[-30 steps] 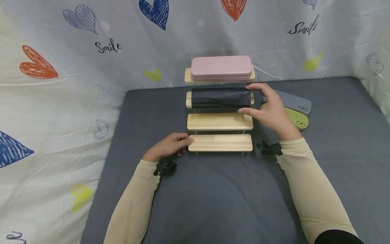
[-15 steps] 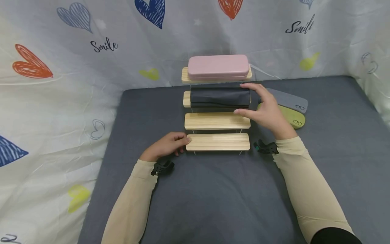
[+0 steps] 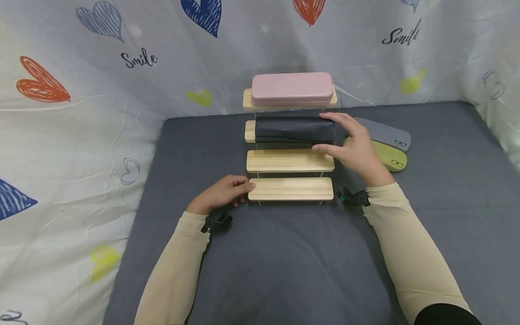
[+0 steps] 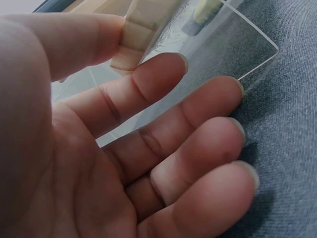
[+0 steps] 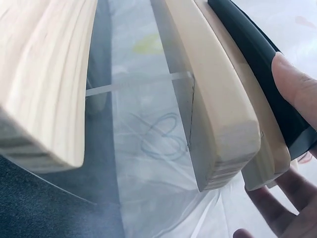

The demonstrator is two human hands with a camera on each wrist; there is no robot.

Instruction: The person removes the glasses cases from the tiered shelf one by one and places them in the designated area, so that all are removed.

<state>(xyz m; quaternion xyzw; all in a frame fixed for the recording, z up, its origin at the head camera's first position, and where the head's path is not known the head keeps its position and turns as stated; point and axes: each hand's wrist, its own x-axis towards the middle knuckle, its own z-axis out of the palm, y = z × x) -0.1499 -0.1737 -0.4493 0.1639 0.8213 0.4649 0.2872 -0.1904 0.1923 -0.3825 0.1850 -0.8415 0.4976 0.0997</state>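
Note:
A tiered stand with wooden shelves rises on the grey cloth. My left hand (image 3: 222, 193) pinches the left end of its lowest shelf (image 3: 290, 189); in the left wrist view the thumb lies on the wood and the index finger is below it. On the second shelf from the top lies a black glasses case (image 3: 294, 129). My right hand (image 3: 357, 146) grips that case at its right end, thumb in front and fingers behind, partly hidden. The right wrist view shows the thumb on the black case (image 5: 257, 54). A pink glasses case (image 3: 291, 87) sits on the top shelf.
Right of the stand, a grey glasses case (image 3: 386, 133) and a green one (image 3: 390, 155) lie on the cloth, partly behind my right hand. A bare wooden shelf (image 3: 290, 161) sits above the lowest one. A printed curtain (image 3: 162, 90) hangs behind.
The black case has slid slightly to the right along its shelf, now covering the shelf's right end. My left hand keeps its place on the stand. The whole view has shifted a little.

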